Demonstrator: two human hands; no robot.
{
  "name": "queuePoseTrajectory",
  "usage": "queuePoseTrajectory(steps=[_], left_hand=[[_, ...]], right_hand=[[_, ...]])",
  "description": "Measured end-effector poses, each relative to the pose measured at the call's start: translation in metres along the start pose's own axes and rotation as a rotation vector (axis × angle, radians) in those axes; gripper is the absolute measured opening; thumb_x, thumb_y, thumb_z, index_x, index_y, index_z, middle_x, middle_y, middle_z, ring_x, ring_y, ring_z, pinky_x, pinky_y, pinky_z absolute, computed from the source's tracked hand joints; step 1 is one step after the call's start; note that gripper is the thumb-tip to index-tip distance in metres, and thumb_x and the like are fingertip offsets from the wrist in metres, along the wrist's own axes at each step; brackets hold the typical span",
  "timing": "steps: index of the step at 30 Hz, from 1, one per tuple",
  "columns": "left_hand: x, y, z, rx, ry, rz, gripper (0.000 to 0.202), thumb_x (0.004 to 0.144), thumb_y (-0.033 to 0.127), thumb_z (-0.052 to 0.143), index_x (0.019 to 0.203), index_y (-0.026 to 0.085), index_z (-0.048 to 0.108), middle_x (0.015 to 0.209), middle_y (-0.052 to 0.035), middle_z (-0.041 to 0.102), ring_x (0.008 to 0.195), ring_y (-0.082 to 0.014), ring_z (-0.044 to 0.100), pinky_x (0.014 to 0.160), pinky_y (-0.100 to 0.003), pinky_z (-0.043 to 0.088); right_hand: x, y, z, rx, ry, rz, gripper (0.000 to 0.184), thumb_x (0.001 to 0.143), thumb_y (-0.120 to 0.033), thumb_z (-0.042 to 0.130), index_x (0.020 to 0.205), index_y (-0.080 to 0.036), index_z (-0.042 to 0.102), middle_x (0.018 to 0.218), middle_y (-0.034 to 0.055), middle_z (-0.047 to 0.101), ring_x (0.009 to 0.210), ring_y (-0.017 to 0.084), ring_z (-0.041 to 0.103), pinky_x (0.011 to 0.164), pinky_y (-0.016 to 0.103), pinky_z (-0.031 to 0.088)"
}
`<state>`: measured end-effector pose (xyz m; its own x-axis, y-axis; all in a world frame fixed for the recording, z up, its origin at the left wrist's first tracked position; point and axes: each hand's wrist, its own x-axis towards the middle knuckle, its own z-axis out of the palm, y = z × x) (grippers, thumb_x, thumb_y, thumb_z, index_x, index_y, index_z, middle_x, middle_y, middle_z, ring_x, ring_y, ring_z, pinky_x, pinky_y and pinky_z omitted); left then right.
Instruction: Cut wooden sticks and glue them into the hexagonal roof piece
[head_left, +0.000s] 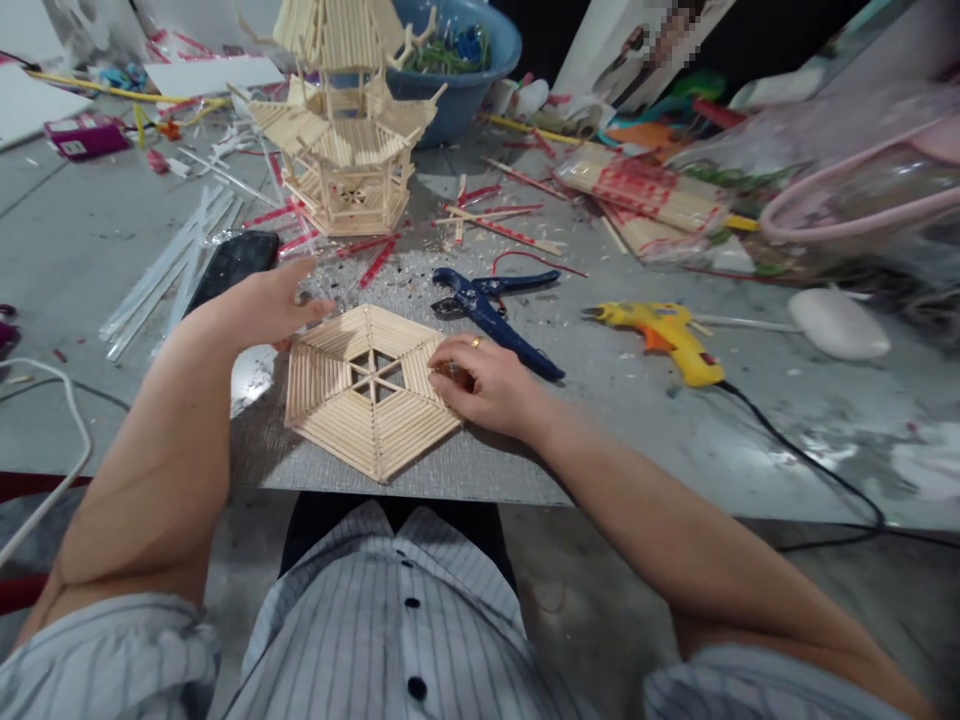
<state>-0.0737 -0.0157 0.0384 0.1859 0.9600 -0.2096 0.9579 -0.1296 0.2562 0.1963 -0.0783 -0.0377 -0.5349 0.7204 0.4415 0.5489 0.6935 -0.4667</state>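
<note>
Glue gun (697,358), blue cutter (501,328) and stick pagoda (337,138) suggest a craft workshop

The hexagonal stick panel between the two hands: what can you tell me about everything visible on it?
The hexagonal panel is pale and looks wooden, built of thin sticks laid side by side. They form six sections, with seams running to the corners. In the middle is a smaller six-sided opening, crossed by spokes that meet at the center. It appears to lie flat on the grey table, near the front edge. The right hand touches its right side; whether the left hand touches it is unclear.
</note>
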Motion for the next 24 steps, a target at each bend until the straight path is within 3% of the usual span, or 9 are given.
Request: queuePoseTrajectory(steps=[3,8,12,18,21,24], left_hand=[[0.005,-0.001,0.001,0.007,0.094,0.006,0.065,0.09,0.045,0.044,0.145,0.013,0.035,0.123,-0.0167,0.064,0.066,-0.0128,0.063,0.08,-0.032,0.049],[0.006,0.01,0.004,0.144,0.117,-0.029,0.054,0.09,0.041,0.043,0.133,0.011,0.053,0.125,-0.0157,0.064,0.106,-0.0281,0.063,0.095,-0.038,0.046],[0.008,0.01,0.009,0.131,0.198,-0.041,0.052,0.086,0.044,0.043,0.125,0.014,0.061,0.114,-0.0149,0.069,0.106,-0.0343,0.064,0.091,-0.046,0.048],[0.011,0.009,0.013,0.102,0.3,-0.024,0.046,0.087,0.045,0.042,0.12,0.021,0.064,0.109,-0.0104,0.072,0.1,-0.0287,0.067,0.087,-0.041,0.05],[0.01,0.011,0.013,0.089,0.26,0.009,0.045,0.087,0.043,0.043,0.12,0.02,0.064,0.109,-0.0101,0.072,0.1,-0.0278,0.066,0.085,-0.039,0.049],[0.011,0.01,0.016,0.091,0.241,0.048,0.046,0.088,0.04,0.041,0.121,0.017,0.064,0.112,-0.0121,0.07,0.102,-0.0297,0.065,0.083,-0.039,0.049]], right_hand=[[0.0,-0.001,0.002,0.037,-0.028,-0.004,0.009,0.086,-0.024,0.051,0.088,-0.019,0.058,0.095,0.0093,0.065,0.09,0.018,0.062,0.078,0.034,0.05],[0.007,-0.006,-0.01,0.059,-0.146,0.034,0.014,0.088,-0.026,0.049,0.087,-0.018,0.061,0.094,0.0103,0.066,0.086,0.019,0.062,0.074,0.032,0.048],[0.033,0.002,-0.042,-0.128,-0.251,0.193,0.018,0.087,-0.028,0.051,0.089,-0.019,0.067,0.086,0.0072,0.069,0.079,0.02,0.062,0.071,0.033,0.044],[0.087,0.058,-0.081,-0.508,-0.169,0.495,0.023,0.086,-0.025,0.052,0.097,-0.017,0.07,0.1,0.0124,0.071,0.09,0.027,0.063,0.077,0.038,0.046],[0.107,0.09,-0.083,-0.625,-0.197,0.546,0.029,0.087,-0.021,0.047,0.105,-0.016,0.069,0.109,0.0148,0.068,0.098,0.03,0.062,0.084,0.044,0.047],[0.122,0.112,-0.071,-0.677,-0.248,0.543,0.034,0.086,-0.014,0.044,0.112,-0.013,0.068,0.115,0.0179,0.066,0.103,0.033,0.06,0.087,0.048,0.046]])
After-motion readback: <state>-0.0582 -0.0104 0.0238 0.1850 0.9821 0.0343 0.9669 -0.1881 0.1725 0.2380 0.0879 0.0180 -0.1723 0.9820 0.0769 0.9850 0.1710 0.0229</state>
